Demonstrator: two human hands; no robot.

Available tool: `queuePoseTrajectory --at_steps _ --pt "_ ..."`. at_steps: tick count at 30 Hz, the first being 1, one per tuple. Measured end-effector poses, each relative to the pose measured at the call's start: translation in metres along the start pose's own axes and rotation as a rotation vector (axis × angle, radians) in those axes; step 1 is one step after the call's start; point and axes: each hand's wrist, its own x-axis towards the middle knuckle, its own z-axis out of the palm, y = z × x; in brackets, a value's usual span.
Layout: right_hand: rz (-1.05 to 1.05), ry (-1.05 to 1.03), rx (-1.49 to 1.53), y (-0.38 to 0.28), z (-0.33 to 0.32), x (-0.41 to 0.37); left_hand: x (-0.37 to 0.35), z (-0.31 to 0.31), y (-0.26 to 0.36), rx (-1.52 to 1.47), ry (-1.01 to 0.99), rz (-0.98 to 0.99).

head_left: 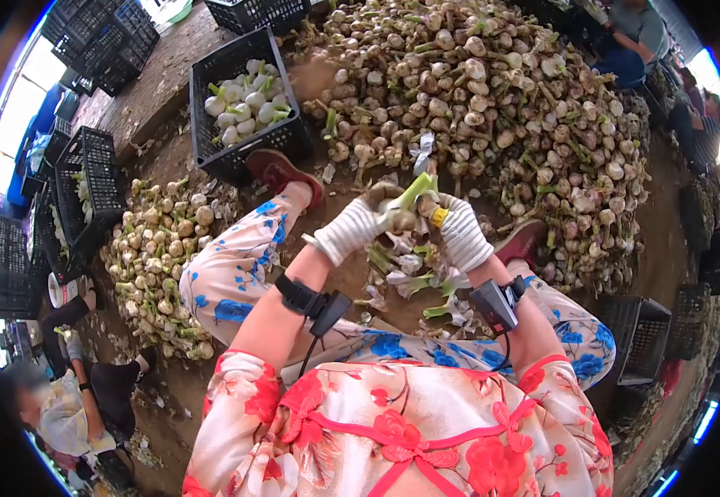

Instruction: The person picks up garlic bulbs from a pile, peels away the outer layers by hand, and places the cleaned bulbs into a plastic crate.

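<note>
Garlic bulb (399, 219) with a pale green stalk (415, 192) slanting up from it sits between two hands in whitish knit gloves, above the ground in front of the seated person. The left hand (350, 228) has its fingers curled round the bulb from the side, closed on it with hardly any gap. The right hand (463, 234) is bent inward close against the stalk, fingers drawn together, with a small yellow piece (439, 217) showing at the fingertips (whether that is a tool handle or a wrapping on the glove, I cannot tell); how firmly this hand grips, and on what, is hidden too. A dark device is strapped on each wrist. Below the hands lies a loose scatter of papery skins and cut stalks (414, 283), between the legs in flower-printed trousers (236, 277). Beyond the hands rises a broad heap of untrimmed garlic (468, 99), brownish and stalky. Near the left foot, a black crate (295, 132) holds clean white bulbs (248, 106), and a smaller pile of garlic (161, 265) spreads beside the left leg. More black crates (91, 182) stand farther left, and a co-worker (66, 414) sits at the lower left.
</note>
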Motion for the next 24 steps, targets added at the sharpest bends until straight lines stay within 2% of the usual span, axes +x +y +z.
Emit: queuePoseTrajectory --at_steps 1,2,4,6,8,9,10,12,14,16,17,18,20,21,22,23,24 --pt "-0.024 0.005 -0.056 0.004 -0.002 0.000 -0.005 0.001 0.006 -0.205 0.051 -0.220" --pt "-0.059 0.011 -0.110 0.000 0.002 0.000 -0.006 -0.001 0.004 -0.201 0.057 -0.219" --pt "-0.050 -0.019 -0.067 -0.002 -0.001 0.004 -0.005 -0.004 -0.001 -0.424 0.013 -0.255" --pt "-0.029 -0.041 -0.024 -0.003 -0.004 0.003 -0.010 -0.004 0.003 -0.420 0.025 -0.227" --pt "0.044 -0.073 0.219 -0.005 -0.006 0.002 -0.017 -0.009 0.004 -0.638 -0.091 -0.098" --pt "0.059 -0.099 0.434 -0.005 -0.007 0.003 -0.016 -0.018 -0.002 -0.545 -0.155 -0.051" --pt "0.060 -0.100 0.433 -0.008 -0.007 0.005 -0.016 -0.018 -0.005 -0.545 -0.153 -0.050" --pt "0.105 -0.134 0.219 -0.014 -0.005 0.004 -0.021 -0.007 0.010 -0.612 -0.074 -0.053" --pt "0.078 -0.147 0.171 -0.020 -0.001 0.004 -0.012 -0.014 -0.002 -0.493 -0.067 -0.010" --pt "-0.008 -0.116 0.154 -0.026 0.008 0.005 -0.008 -0.017 -0.005 -0.482 -0.005 0.001" --pt "-0.085 -0.101 0.056 -0.032 0.010 0.005 -0.008 -0.015 -0.006 -0.568 0.009 0.024" --pt "-0.146 -0.030 0.099 -0.022 0.009 0.018 -0.010 -0.018 -0.005 -0.568 0.011 0.022" --pt "-0.092 0.096 -0.276 -0.019 -0.002 0.027 -0.014 -0.026 0.001 -0.737 -0.087 0.006" --pt "-0.156 0.072 -0.553 -0.006 -0.008 0.032 -0.014 -0.024 0.001 -0.827 0.027 0.018" --pt "-0.222 0.048 -0.830 0.007 -0.014 0.033 -0.009 -0.025 -0.003 -0.823 0.026 0.027" --pt "-0.330 -0.220 -1.023 0.009 -0.016 0.025 -0.002 -0.027 -0.012 -0.973 0.077 0.030" --pt "-0.101 -0.338 -0.832 0.008 -0.009 0.016 0.001 -0.030 -0.018 -1.125 0.132 0.031"
